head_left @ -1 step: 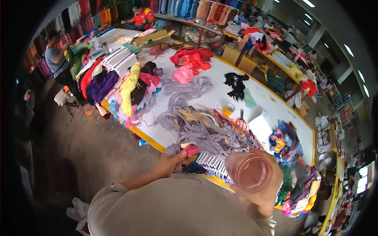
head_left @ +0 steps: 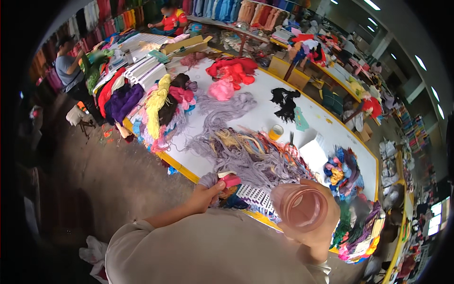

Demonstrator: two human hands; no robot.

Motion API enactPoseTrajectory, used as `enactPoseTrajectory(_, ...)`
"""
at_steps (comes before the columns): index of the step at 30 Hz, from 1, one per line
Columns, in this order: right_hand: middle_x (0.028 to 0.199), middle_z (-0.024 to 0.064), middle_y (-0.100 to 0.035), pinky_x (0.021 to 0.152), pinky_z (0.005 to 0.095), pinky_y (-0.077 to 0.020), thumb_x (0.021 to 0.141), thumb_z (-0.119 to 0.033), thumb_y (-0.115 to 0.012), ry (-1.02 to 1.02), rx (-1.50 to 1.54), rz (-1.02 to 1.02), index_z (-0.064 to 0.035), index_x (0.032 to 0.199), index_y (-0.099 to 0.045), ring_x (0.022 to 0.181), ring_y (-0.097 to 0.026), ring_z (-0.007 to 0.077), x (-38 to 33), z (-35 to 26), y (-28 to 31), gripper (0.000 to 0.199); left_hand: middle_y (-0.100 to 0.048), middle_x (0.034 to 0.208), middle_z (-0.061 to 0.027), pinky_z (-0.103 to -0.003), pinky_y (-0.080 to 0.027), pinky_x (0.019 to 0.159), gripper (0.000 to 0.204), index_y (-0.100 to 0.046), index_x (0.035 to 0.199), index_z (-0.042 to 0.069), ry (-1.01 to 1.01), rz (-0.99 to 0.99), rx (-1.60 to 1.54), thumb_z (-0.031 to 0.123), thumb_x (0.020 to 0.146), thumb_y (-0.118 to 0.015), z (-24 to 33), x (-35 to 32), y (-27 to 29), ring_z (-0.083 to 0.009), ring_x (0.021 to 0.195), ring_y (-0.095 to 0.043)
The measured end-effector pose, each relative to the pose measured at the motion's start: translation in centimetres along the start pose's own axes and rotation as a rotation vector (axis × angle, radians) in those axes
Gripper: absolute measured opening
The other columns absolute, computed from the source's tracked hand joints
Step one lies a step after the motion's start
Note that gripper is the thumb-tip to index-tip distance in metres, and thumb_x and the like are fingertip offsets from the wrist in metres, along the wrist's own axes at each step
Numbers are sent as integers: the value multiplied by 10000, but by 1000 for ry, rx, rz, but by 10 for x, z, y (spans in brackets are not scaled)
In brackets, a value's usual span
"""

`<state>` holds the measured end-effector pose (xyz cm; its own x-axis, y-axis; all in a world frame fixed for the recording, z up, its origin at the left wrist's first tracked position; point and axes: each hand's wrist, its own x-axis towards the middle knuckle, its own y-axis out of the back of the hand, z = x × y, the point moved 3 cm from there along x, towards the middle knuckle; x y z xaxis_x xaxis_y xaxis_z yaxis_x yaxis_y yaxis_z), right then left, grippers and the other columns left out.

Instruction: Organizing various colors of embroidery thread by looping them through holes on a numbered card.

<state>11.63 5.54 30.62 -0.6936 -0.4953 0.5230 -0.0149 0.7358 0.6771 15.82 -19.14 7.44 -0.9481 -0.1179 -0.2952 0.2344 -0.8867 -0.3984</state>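
My left hand (head_left: pixel 204 195) grips the end of a lilac-grey yarn bundle (head_left: pixel 246 163) together with a small pink piece (head_left: pixel 231 180), at the near yellow edge of a white table (head_left: pixel 309 111). My right hand (head_left: pixel 318 233) holds a clear pinkish plastic cup (head_left: pixel 302 207) raised close to the camera, its mouth facing me. A white and blue ribbed strip (head_left: pixel 255 195) lies between the two hands. The tangled yarn spreads away from my left hand across the table.
On the table lie a yellow tape roll (head_left: pixel 275 132), black yarn (head_left: pixel 285 102), red and pink cloth (head_left: pixel 231 72), a white sheet (head_left: pixel 313 154) and heaps of coloured yarn (head_left: pixel 156 106). One person (head_left: pixel 68 71) stands at the left, another (head_left: pixel 170 19) sits at the far end.
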Motion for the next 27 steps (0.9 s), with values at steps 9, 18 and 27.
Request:
enactPoseTrajectory(9, 1042, 140, -666, 753, 370, -529, 493, -319, -908, 2, 15, 20, -8, 1138, -567, 863, -671, 282, 0, 2, -1, 793, -676, 855, -85, -192, -283, 429, 433, -525, 1203, 63, 18, -27, 34, 371, 911, -610, 4, 2, -9, -45, 509, -385)
enactPoseTrajectory(18, 1010, 100, -672, 821, 296, -503, 411, -294, -923, 43, -3, 11, 32, 1136, -595, 890, -658, 195, 11, -6, -1, 860, -674, 838, -94, -186, -280, 444, 423, -526, 1198, 67, 20, -45, 53, 373, 916, -601, 8, 3, -12, -45, 506, -372)
enactPoseTrajectory(27, 1016, 133, -668, 761, 370, -524, 492, -361, -900, 39, 21, 38, -4, 1112, -596, 850, -666, 282, 13, -6, -6, 777, -657, 829, -80, -204, -286, 453, 357, -533, 1103, 77, 41, -47, 18, 367, 913, -617, 18, -4, -15, -53, 513, -364)
